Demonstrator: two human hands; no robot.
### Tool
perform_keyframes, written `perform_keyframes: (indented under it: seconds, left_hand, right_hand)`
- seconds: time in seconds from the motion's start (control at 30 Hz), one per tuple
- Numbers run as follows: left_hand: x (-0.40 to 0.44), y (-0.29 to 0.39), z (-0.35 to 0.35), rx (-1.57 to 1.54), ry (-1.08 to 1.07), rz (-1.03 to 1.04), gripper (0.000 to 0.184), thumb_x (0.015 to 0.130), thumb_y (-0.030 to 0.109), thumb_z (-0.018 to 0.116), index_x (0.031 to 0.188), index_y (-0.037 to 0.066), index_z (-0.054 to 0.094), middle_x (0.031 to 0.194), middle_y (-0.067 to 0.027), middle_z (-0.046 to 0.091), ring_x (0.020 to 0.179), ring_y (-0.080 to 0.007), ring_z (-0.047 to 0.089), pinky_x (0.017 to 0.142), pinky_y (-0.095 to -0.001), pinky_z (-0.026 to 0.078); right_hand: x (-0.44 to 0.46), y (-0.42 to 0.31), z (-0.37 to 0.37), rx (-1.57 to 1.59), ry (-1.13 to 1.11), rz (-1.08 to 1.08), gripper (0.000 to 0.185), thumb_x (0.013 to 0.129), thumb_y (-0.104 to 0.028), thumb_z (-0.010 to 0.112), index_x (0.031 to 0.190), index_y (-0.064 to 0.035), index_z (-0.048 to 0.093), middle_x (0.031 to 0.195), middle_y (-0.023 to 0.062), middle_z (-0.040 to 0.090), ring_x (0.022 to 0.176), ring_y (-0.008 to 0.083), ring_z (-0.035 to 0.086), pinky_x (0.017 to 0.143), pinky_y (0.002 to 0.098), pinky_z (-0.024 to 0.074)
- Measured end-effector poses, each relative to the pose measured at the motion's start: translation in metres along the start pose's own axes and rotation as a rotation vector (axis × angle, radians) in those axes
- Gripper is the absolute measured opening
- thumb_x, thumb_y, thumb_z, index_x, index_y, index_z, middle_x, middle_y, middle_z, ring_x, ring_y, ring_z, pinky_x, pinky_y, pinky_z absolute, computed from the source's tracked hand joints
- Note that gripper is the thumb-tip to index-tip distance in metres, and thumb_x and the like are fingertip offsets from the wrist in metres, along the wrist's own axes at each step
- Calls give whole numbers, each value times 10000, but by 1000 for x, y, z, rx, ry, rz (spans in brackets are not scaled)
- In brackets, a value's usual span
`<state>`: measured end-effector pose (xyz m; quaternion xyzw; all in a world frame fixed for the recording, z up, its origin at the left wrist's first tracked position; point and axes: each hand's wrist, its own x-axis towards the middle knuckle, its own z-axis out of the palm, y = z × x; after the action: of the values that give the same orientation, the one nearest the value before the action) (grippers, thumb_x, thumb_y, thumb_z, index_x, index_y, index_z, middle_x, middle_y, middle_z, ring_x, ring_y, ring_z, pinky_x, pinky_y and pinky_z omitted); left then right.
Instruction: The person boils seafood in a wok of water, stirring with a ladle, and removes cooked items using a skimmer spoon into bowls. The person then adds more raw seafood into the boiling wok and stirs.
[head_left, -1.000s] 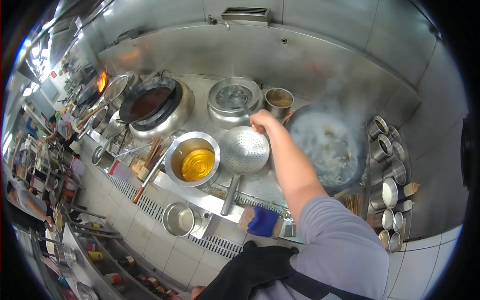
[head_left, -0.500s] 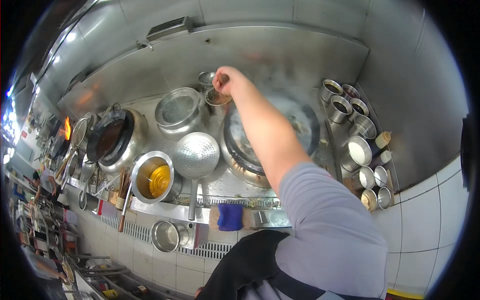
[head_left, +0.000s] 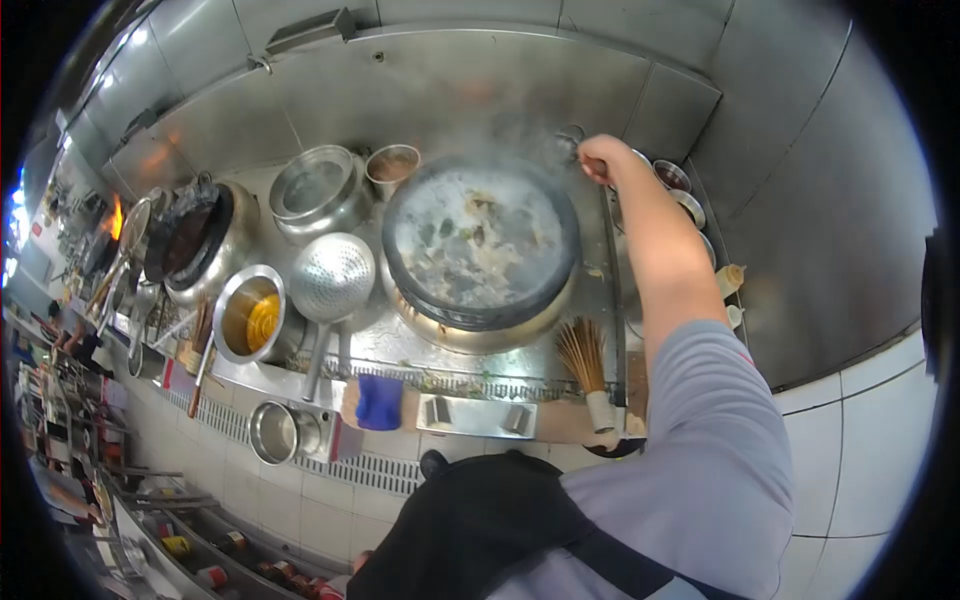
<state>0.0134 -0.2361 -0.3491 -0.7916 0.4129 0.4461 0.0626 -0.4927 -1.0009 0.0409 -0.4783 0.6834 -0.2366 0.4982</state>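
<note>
My right hand (head_left: 608, 160) is closed around the wooden end of a ladle's handle. The metal ladle (head_left: 570, 140) points away from me, its bowl near the back wall, to the right of a large wok (head_left: 400, 268). Whitish steaming liquid (head_left: 500, 265) with dark pieces in it fills the wok. My right forearm reaches across the seasoning pots (head_left: 672, 176) on the right and hides most of them. I cannot make out my left hand.
A perforated strainer (head_left: 333, 277) lies left of the wok, near a lidded pot (head_left: 313, 190) and a pot with yellow oil (head_left: 232, 340). A bamboo brush (head_left: 582, 355) and a blue cloth (head_left: 379, 402) lie along the front edge. Flame (head_left: 116, 218) burns far left.
My right hand has swung from the small pot behind the wok's left side to the right, above the seasoning pots, carrying the ladle. The view has shifted right, uncovering the wok and the brush.
</note>
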Motion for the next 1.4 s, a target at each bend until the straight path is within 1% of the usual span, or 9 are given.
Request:
perform_keyframes:
  seconds: [0.43, 0.53, 0.63, 0.7, 0.83, 0.93, 1.03, 1.17, 1.4]
  left_hand:
    - [22, 125, -43, 334, 63, 222, 172, 775, 177, 568, 758, 37, 667, 843, -166, 665, 815, -316, 653, 722, -412, 527]
    - [31, 156, -51, 353, 103, 227, 167, 772, 173, 572, 757, 38, 669, 849, -166, 667, 822, -316, 655, 728, -411, 530]
    - [76, 155, -49, 581, -92, 422, 148, 750, 174, 631, 783, 35, 670, 875, -156, 666, 848, -314, 648, 727, -419, 528]
    - [103, 143, -38, 856, -12, 668, 160, 745, 180, 662, 808, 33, 667, 914, -160, 659, 875, -317, 639, 750, -414, 524]
    - [95, 151, -36, 754, -29, 608, 201, 755, 201, 669, 855, 26, 658, 958, -170, 647, 901, -330, 631, 786, -415, 515]
    - [136, 106, 4, -276, 10, 121, 325, 706, 255, 740, 913, 23, 647, 1005, -187, 635, 951, -341, 615, 823, -414, 503]
    - [63, 147, -15, 596, -20, 419, 280, 723, 254, 724, 880, 32, 658, 972, -194, 641, 927, -341, 621, 812, -416, 503]
    - [27, 125, 13, 647, 2, 359, 242, 717, 265, 719, 816, 48, 674, 929, -178, 654, 907, -331, 629, 801, -417, 509]
    - [-49, 100, 42, 19, 40, 149, 168, 791, 192, 635, 836, 31, 650, 884, -156, 665, 854, -306, 646, 749, -395, 519]
  right_hand:
    - [-235, 132, -119, -468, 201, -154, 235, 718, -32, 495, 929, 18, 585, 546, 71, 497, 321, 147, 420, 291, 317, 270]
    - [-285, 148, -116, -661, 346, -315, 566, 734, -48, 500, 1297, -1, 477, 686, 134, 584, 461, 208, 541, 451, 364, 441]
    - [-289, 192, -104, -780, 589, -612, 542, 743, -55, 514, 1284, -33, 481, 762, 194, 628, 628, 335, 620, 604, 412, 497]
    - [-286, 210, -81, -451, 472, -449, 572, 756, -67, 504, 1325, -43, 446, 870, 235, 630, 812, 353, 623, 754, 402, 480]
    - [-287, 205, -44, -104, 243, -378, 492, 787, -50, 506, 1276, -8, 477, 608, 21, 471, 421, 127, 468, 407, 283, 394]
    - [-252, 204, -25, -16, 78, -410, 381, 793, -54, 504, 1170, 4, 522, 618, 34, 497, 381, 127, 460, 380, 280, 381]
    - [-208, 191, 4, 12, -15, -413, 323, 797, -68, 500, 1107, 23, 525, 636, 70, 533, 395, 160, 498, 391, 319, 403]
    - [-140, 191, 71, -262, 122, -419, 295, 810, -88, 488, 1082, 22, 517, 609, 128, 530, 425, 210, 520, 406, 364, 424]
    - [-164, 182, 119, 135, -364, -221, 60, 786, -36, 510, 843, -31, 495, 577, 38, 478, 412, 157, 477, 392, 315, 390]
